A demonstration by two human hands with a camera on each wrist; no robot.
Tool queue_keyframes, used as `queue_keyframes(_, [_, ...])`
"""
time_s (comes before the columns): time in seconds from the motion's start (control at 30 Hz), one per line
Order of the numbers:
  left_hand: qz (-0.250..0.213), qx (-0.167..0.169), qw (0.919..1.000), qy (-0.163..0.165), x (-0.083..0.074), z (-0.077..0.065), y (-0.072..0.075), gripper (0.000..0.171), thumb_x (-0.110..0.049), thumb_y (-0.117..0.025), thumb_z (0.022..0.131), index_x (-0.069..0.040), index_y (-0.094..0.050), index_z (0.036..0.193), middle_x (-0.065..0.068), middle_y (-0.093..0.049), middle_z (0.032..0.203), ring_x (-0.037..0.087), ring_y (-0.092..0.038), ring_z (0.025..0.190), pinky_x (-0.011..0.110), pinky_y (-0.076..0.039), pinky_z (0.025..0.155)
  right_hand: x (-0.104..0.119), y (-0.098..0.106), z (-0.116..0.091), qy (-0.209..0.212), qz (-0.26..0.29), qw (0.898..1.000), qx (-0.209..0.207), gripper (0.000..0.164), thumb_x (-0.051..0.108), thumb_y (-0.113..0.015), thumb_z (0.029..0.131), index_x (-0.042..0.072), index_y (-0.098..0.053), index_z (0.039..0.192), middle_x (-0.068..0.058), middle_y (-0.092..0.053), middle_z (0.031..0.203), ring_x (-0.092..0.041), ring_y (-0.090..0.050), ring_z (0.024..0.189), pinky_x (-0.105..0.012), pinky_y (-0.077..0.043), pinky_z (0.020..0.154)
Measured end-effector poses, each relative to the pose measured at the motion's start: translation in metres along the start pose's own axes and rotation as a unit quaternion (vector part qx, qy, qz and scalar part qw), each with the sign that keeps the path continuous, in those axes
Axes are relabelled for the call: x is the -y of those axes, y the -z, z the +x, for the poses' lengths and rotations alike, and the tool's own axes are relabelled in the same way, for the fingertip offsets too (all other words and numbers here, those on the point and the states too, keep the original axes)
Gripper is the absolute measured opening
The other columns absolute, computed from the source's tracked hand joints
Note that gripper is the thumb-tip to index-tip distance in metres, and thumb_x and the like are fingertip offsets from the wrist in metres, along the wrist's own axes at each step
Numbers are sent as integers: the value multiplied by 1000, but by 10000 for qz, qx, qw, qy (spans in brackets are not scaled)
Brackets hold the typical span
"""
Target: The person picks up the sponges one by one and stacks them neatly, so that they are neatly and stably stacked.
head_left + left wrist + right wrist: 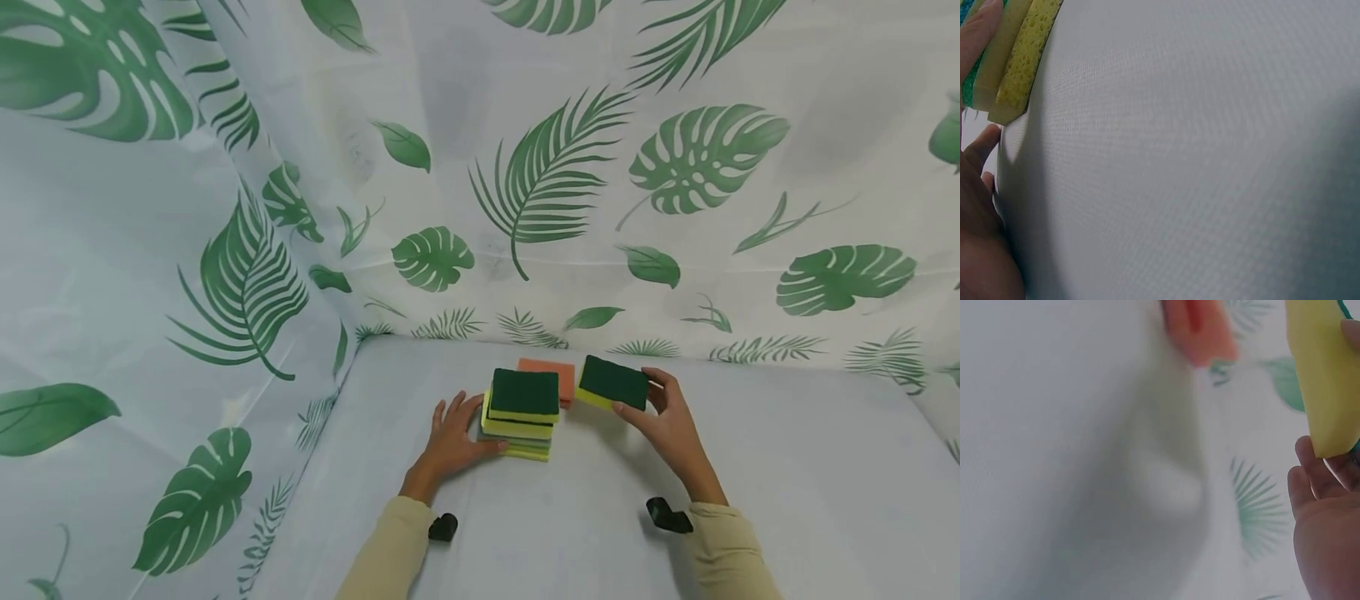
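My right hand pinches a sponge with a dark green top and yellow body, thumb at its near edge and fingers at its right side. It is held tilted above the white surface; its yellow side fills the right of the right wrist view. My left hand rests against the left of a stack of sponges, thumb on the near side, fingers spread by the left side. Yellow and green layers of that stack show in the left wrist view. Its index fingertip is partly hidden by the stack.
Behind the stack lies an orange block, partly covered by it and blurred in the right wrist view. A white cloth surface spreads beneath. Leaf-printed sheets rise at the back and left. Dark wrist devices sit by both cuffs.
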State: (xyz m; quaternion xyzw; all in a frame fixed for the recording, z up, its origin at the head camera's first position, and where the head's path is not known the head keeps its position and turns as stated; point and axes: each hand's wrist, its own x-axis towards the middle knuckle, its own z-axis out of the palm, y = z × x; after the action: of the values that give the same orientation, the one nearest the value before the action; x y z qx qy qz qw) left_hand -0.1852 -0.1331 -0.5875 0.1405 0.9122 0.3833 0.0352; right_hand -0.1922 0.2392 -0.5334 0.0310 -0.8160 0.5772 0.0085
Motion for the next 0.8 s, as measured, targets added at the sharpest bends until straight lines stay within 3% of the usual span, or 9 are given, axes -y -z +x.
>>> queue_keyframes(0.23, [5, 12, 10000, -12, 1, 0, 0, 90, -56, -83, 88, -19, -46, 161, 4, -47, 164, 34, -20, 162, 60, 2, 128, 38, -14, -4, 252, 443, 9987, -92, 85, 15, -79, 99, 1, -25, 163, -20, -40, 159, -36, -41, 146, -62, -28, 124])
queue_keyframes(0.5, [-54, 35, 10000, 7, 0, -1, 2, 90, -54, -83, 88, -18, -46, 161, 5, -47, 165, 34, -20, 161, 59, 2, 128, 71, -41, -9, 738, 572, 9954, 217, 80, 10, -79, 98, 0, -29, 160, -18, -46, 156, -32, -43, 145, -50, -26, 127])
queue_keyframes(0.8, [36, 36, 10000, -5, 3, 3, 1, 91, -56, -82, 87, -18, -47, 161, 4, -48, 164, 33, -21, 161, 58, 2, 129, 85, -68, -9, 1085, 507, 9913, 539, 81, 8, -81, 96, -2, -30, 158, -21, -44, 156, -39, -39, 149, -65, -20, 126])
